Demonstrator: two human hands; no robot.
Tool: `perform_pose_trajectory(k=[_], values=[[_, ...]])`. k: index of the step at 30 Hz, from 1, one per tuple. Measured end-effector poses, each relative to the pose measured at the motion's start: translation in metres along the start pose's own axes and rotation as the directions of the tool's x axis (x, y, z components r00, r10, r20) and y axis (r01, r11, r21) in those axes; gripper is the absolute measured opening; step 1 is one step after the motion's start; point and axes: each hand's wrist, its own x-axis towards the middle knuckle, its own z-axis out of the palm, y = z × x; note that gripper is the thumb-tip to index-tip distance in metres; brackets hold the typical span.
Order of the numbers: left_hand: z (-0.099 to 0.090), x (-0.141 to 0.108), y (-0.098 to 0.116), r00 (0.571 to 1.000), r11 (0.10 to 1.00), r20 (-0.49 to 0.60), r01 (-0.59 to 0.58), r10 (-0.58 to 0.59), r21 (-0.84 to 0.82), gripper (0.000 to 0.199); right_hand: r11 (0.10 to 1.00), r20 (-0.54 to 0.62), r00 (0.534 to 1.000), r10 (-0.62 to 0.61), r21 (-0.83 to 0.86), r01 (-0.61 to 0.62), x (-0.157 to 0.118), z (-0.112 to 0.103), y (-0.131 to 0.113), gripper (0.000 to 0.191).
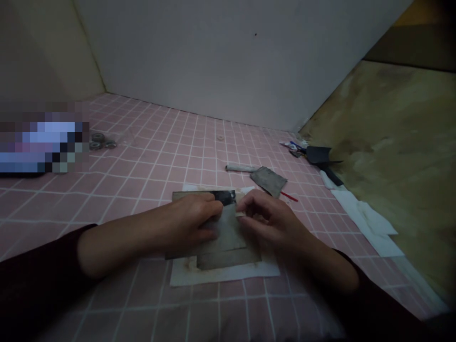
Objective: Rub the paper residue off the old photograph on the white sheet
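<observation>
My left hand (192, 218) is closed on a dark flat bar (225, 196), which lies across a grey-brown sheet (228, 232). My right hand (265, 216) is at the sheet's right side, its thumb and forefinger pinching a small pale piece (241, 214). Under the sheet lies a second grey-brown piece (228, 259), on stained white paper (228, 274). Beyond my right hand are a grey square sheet (269, 180), a grey rolled tube (239, 168) and a thin red stick (289, 196).
A pink checked cloth (160, 156) covers the table. At the right edge are a black dustpan-like tool (318, 155), small items and white papers (366, 218). Small round rolls (99, 141) sit at left beside a blurred-out screen (39, 147). A pale wall (213, 61) stands behind.
</observation>
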Motion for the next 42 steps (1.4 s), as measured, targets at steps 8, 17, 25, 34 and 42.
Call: perform_pose_trajectory(k=[8, 17, 25, 34, 42], values=[[0.001, -0.002, -0.002, 1.000, 1.000, 0.001, 0.014, -0.014, 0.014, 0.010, 0.999, 0.004, 1.000, -0.007, -0.043, 0.008, -0.001, 0.000, 0.001, 0.010], [0.001, 0.000, 0.000, 1.000, 1.000, -0.007, 0.001, -0.001, 0.015, 0.009, 0.830, 0.122, 0.972, 0.200, 0.507, -0.234, 0.001, -0.002, -0.002, 0.010], [-0.001, 0.000, 0.001, 1.000, 0.999, -0.019, -0.025, 0.025, 0.025, 0.011, 0.779, 0.156, 0.945, 0.287, 0.536, -0.325, 0.001, -0.007, 0.004, 0.012], [-0.001, 0.000, 0.002, 0.999, 0.999, -0.023, -0.026, 0.027, 0.027, 0.013, 0.990, 0.199, 0.972, 0.125, 0.039, -0.135, -0.001, -0.018, -0.002, 0.005], [-0.001, 0.000, 0.001, 0.999, 0.999, -0.025, -0.021, 0.023, 0.049, 0.010, 0.959, 0.269, 0.963, 0.007, -0.276, 0.070, -0.003, -0.004, -0.003, 0.012]])
